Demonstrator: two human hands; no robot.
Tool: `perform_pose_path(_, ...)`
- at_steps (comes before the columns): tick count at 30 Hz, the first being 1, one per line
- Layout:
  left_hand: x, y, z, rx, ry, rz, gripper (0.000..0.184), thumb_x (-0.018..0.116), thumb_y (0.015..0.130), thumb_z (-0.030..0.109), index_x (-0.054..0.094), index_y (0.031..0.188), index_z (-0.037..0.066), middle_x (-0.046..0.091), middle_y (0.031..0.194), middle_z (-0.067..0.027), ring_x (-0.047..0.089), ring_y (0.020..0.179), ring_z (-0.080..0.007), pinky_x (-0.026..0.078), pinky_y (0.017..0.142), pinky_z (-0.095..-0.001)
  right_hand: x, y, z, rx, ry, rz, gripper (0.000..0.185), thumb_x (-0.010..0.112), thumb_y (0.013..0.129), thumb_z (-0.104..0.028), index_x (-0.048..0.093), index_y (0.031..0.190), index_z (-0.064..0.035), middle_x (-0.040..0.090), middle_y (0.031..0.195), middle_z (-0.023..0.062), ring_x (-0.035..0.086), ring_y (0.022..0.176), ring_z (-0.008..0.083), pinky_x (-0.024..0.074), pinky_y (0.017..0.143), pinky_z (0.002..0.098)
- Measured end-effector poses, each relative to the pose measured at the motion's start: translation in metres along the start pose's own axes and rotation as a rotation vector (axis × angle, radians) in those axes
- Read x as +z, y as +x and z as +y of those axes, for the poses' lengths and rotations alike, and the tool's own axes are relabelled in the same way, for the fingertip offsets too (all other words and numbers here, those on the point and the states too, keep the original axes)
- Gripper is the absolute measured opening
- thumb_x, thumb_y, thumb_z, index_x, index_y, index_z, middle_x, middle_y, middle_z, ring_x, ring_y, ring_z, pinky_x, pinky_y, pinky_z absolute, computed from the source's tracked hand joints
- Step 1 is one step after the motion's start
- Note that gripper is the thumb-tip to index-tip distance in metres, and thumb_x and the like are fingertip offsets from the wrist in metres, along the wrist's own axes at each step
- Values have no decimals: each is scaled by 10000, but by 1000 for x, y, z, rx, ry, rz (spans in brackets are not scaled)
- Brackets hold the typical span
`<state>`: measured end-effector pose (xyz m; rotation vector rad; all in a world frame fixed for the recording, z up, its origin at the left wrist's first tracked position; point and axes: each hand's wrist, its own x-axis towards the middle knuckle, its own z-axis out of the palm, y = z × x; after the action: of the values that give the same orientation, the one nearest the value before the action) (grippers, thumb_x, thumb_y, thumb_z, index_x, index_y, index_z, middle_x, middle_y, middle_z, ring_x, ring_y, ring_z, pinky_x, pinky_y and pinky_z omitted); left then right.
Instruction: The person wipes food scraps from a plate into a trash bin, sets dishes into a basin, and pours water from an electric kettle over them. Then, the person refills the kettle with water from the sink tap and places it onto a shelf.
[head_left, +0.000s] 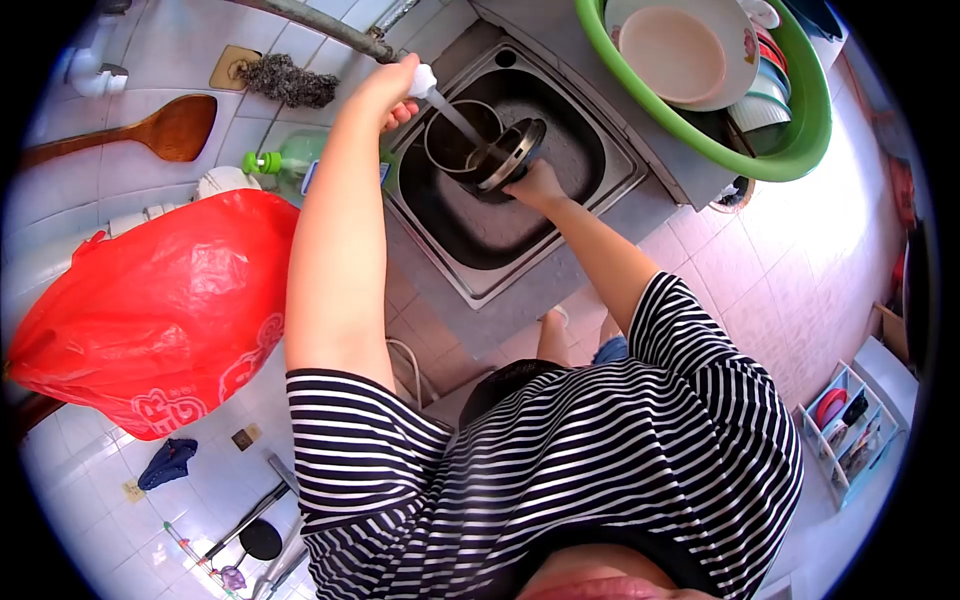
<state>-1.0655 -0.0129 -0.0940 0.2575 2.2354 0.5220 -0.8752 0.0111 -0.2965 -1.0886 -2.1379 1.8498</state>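
Up at the wall, my left hand [392, 92] is closed around the white tap nozzle [424, 80]. Water streams from it down into the steel sink [480, 272]. My right hand [535, 187] grips a dark round lid-like piece with a metal band [515, 155], tilted under the stream; its exact kind is hard to make out. Just left of it, a round metal-rimmed pot [450, 130] sits in the basin, partly hidden by the water and the piece I hold.
A green basin [820, 140] of stacked bowls stands right of the sink. At left hang a red plastic bag [160, 300], a wooden spatula [180, 128] and a steel-wool scrubber [290, 82]. A green-capped bottle [296, 160] stands beside my left forearm.
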Motion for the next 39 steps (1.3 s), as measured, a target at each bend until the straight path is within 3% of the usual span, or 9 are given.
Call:
perform_pose_path(4,-3,-8,0,-91,-63,-41,553,268,852,562,444,734,51,344,467,22,249,336,-59,157,319,-216,-1,-4,-5,10,-52,-11,419,667,567,-151,628,969,-35,631,861,192,617,837,305,480,760,335)
perform_pose_path(6,-7,-6,-3,-214,-132,-189,584,213,847,581,445,725,60,315,447,28,215,335,-70,129,335,-219,2,-4,-3,-10,-51,29,396,654,572,-146,636,956,-46,634,847,189,617,828,311,482,752,338)
perform_pose_path(30,10,-7,-50,-59,-759,-524,621,185,872,535,526,785,23,348,477,-7,265,358,-110,204,346,-218,0,-11,-7,-17,5,47,354,624,575,-95,641,924,-42,630,798,193,622,784,304,483,722,339)
perform_pose_path(32,8,-6,-50,-71,-622,-276,570,257,868,501,528,792,6,441,506,-57,370,398,-122,245,335,-228,-1,-12,-8,-20,-19,37,360,625,576,-94,640,932,-38,628,808,199,618,793,315,481,728,341)
perform_pose_path(33,8,-5,-49,-71,-623,-273,570,257,868,501,528,792,6,441,506,-57,370,398,-122,245,335,-228,-1,-12,-8,-21,-19,35,360,625,576,-94,640,932,-38,628,808,199,618,793,315,481,728,341)
perform_pose_path(35,9,-8,-44,218,-275,300,532,350,852,491,540,800,-3,517,568,-92,470,439,-128,304,328,-236,2,-10,-3,-33,21,39,366,626,579,-96,638,939,-35,627,817,202,616,804,319,481,736,344)
perform_pose_path(36,4,-7,-37,214,-121,406,576,419,820,521,573,870,-32,605,708,-156,600,598,-207,443,446,-306,3,-9,-1,-34,22,29,366,626,579,-96,638,939,-35,627,817,202,616,804,319,481,736,344)
perform_pose_path(37,2,-4,-31,205,-121,412,576,419,820,521,573,870,-32,605,708,-156,600,598,-207,443,446,-306,2,-9,0,-39,4,34,370,628,576,-100,639,941,-38,628,820,201,616,808,318,480,741,344)
perform_pose_path(39,1,1,-24,441,471,590,629,452,779,611,583,806,-4,564,591,-87,540,457,-158,414,436,-271,-1,-11,-4,-43,-13,23,374,631,574,-104,640,942,-41,628,822,201,616,812,317,480,745,343)
